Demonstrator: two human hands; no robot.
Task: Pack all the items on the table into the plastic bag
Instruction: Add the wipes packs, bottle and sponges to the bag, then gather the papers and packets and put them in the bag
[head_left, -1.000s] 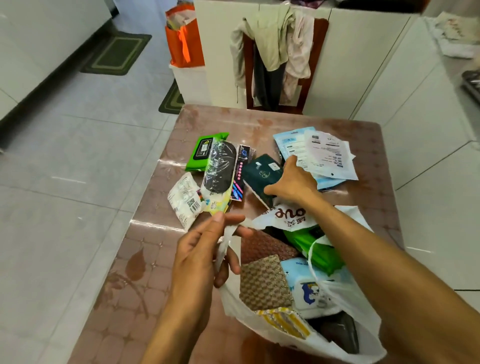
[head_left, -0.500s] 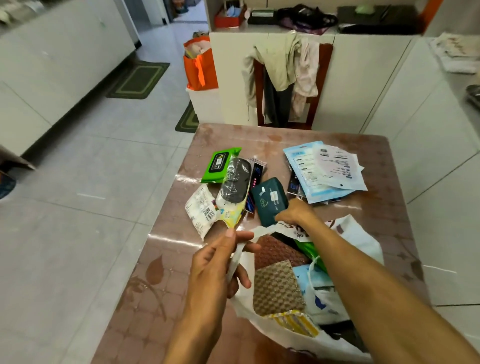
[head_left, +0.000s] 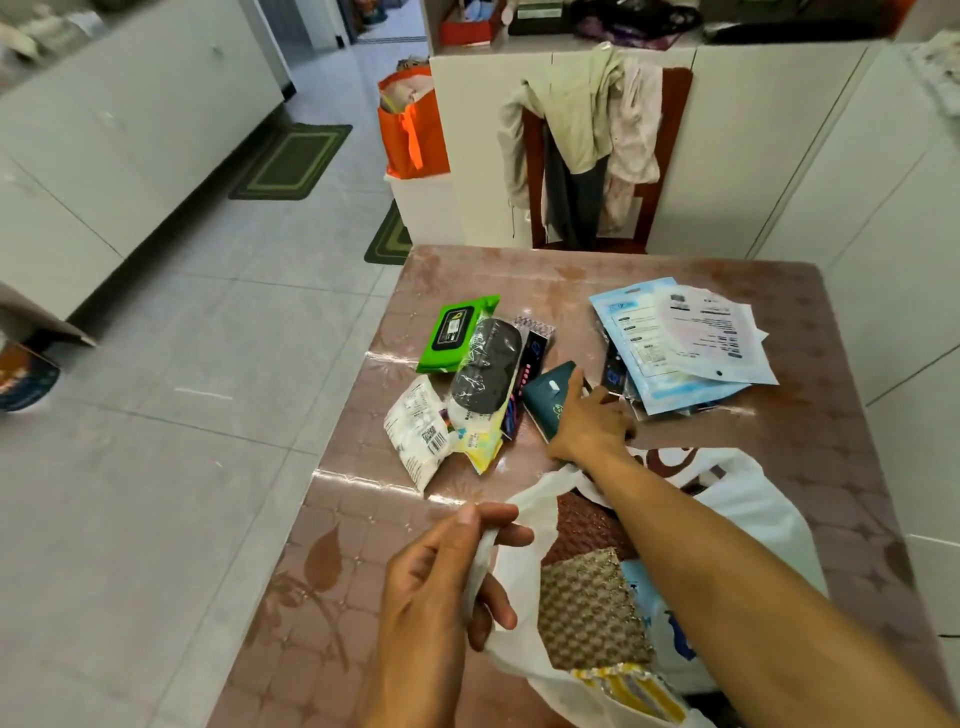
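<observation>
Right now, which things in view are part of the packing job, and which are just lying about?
Part of the job:
plastic bag
dark green pouch
green wipes pack
black pad pack
white packet
blue-white sachets

Lying about:
orange bag
clothes on chair
floor mat

Two bare forearms enter from the bottom of the frame. The left hand (head_left: 441, 582), at lower centre, wears no ring, watch or glove, and its thumbnail is short and plain. The right hand (head_left: 589, 426), nearer mid-frame, is likewise unadorned. No sleeve shows on either arm, bare up to the frame edge.
</observation>
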